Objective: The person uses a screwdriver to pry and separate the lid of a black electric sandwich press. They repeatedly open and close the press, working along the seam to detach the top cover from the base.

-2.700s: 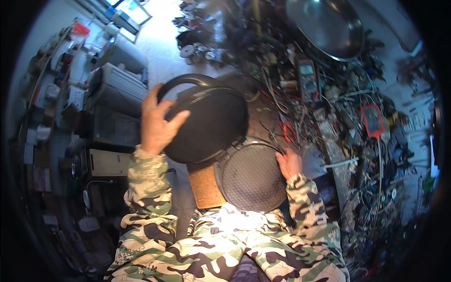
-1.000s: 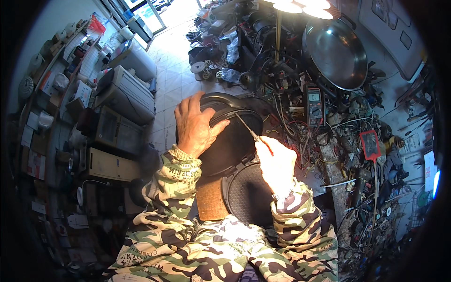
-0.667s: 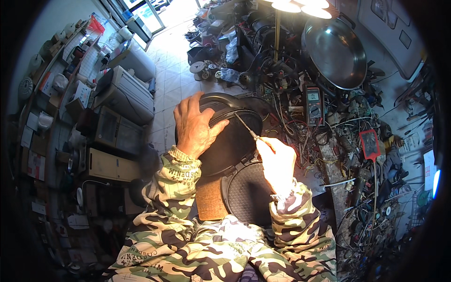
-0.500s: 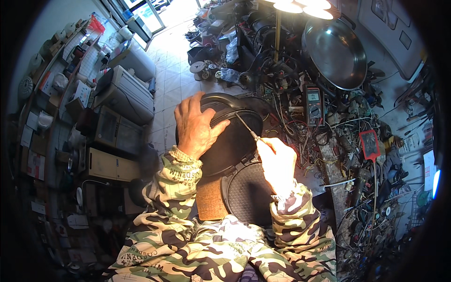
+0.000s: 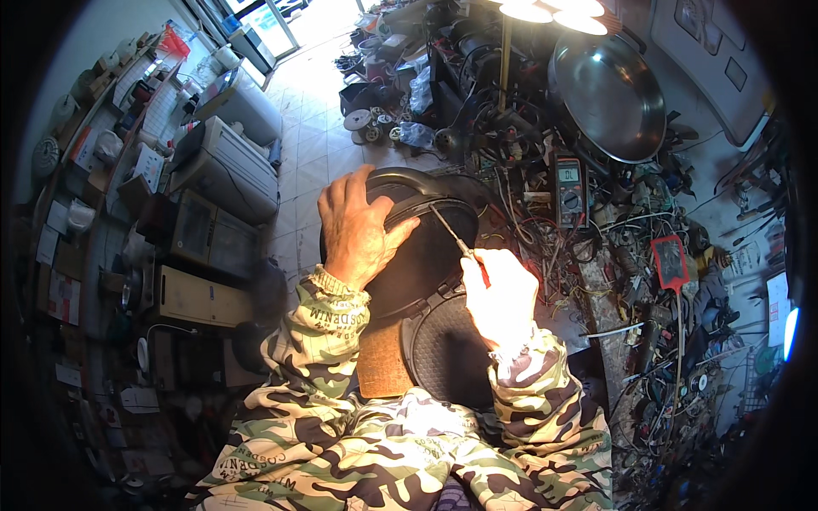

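In front of me a dark round hinged electric griddle lies opened. Its raised lid leans away from me, with a thick curved black handle along the far edge. The lower half's plate has a textured surface and sits near my lap. My left hand grips the lid's left edge, fingers over the rim and thumb stretched toward the handle's base. In my right hand, brightly lit, is a screwdriver; its thin shaft points up-left, with the tip at the lid's rim beside the handle. Most of the screwdriver's grip is hidden by my fingers.
A brown board lies left of the lower plate. To the right, a cluttered bench holds a multimeter, tangled wires and a red-framed paddle-shaped thing. A big metal pan stands beyond, near a lit lamp.
My right hand has shifted very slightly and its hold on the screwdriver looks a little turned. The tip stays at the same part of the rim. My left hand has hardly moved.
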`<state>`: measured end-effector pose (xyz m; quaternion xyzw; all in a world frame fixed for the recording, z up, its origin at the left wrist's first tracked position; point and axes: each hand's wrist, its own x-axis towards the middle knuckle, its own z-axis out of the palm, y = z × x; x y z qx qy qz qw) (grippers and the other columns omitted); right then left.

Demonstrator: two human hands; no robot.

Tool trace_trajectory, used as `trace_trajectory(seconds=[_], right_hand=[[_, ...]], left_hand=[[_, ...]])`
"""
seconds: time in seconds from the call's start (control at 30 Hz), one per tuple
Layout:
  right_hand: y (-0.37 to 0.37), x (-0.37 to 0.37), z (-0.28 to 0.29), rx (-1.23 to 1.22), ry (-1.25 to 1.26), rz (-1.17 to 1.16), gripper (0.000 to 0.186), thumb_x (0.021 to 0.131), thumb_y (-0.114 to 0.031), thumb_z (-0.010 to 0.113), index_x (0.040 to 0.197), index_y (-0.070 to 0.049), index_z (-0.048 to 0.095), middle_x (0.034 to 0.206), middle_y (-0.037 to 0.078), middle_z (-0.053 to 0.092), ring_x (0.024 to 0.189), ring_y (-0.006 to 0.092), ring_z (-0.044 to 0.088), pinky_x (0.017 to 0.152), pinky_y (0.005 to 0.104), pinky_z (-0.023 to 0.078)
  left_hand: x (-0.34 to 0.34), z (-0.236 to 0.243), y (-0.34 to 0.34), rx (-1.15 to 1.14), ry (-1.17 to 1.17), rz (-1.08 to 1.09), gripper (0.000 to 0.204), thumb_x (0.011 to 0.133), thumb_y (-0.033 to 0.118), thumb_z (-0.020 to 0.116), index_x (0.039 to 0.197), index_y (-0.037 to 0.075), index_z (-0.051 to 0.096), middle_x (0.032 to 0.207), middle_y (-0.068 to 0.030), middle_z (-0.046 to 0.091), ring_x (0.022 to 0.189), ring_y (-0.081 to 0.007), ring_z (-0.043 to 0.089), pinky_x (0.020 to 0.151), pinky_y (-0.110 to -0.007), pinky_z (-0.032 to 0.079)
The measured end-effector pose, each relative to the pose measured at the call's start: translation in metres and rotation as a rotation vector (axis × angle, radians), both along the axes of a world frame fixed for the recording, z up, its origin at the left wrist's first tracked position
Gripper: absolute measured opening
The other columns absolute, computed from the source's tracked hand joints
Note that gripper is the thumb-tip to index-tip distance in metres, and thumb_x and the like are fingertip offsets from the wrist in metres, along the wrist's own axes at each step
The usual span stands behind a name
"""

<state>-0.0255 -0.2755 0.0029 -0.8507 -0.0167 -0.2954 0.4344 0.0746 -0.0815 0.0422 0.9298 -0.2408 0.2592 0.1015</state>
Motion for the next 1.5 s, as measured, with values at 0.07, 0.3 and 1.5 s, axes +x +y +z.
trace_trajectory(seconds=[0.07, 0.3, 1.5], right_hand=[[0.0, 0.0, -0.002, 0.035, -0.004, 0.008, 0.011, 0.09, -0.011, 0.071, 0.096, -0.003, 0.07, 0.082, 0.014, 0.066, 0.065, 0.0299, 0.066, 0.059, 0.0371, 0.054], [0.0, -0.002, 0.003, 0.209, 0.112, 0.043, 0.011, 0.09, -0.009, 0.071, 0.094, 0.001, 0.069, 0.08, 0.016, 0.068, 0.065, 0.0266, 0.068, 0.059, 0.035, 0.053], [0.046, -0.134, -0.106, 1.109, 0.682, 0.024, 0.017, 0.092, -0.012, 0.073, 0.102, 0.001, 0.068, 0.069, -0.001, 0.06, 0.049, 0.0042, 0.046, 0.043, 0.0207, 0.035]], left_hand=[[-0.001, 0.001, 0.001, 0.016, 0.01, 0.015, 0.034, 0.073, 0.036, 0.086, 0.085, 0.006, 0.075, 0.139, -0.0188, 0.053, 0.124, -0.0363, 0.046, 0.106, -0.05, 0.033], [-0.003, 0.001, 0.0, 0.016, -0.003, 0.013, 0.034, 0.072, 0.035, 0.086, 0.084, 0.005, 0.074, 0.138, -0.0193, 0.054, 0.123, -0.0365, 0.047, 0.106, -0.05, 0.034], [-0.034, -0.052, 0.092, -1.3, 0.905, -0.423, 0.055, 0.103, 0.036, 0.059, 0.14, -0.002, 0.043, 0.131, -0.0148, 0.059, 0.117, -0.0184, 0.059, 0.102, -0.032, 0.048]])
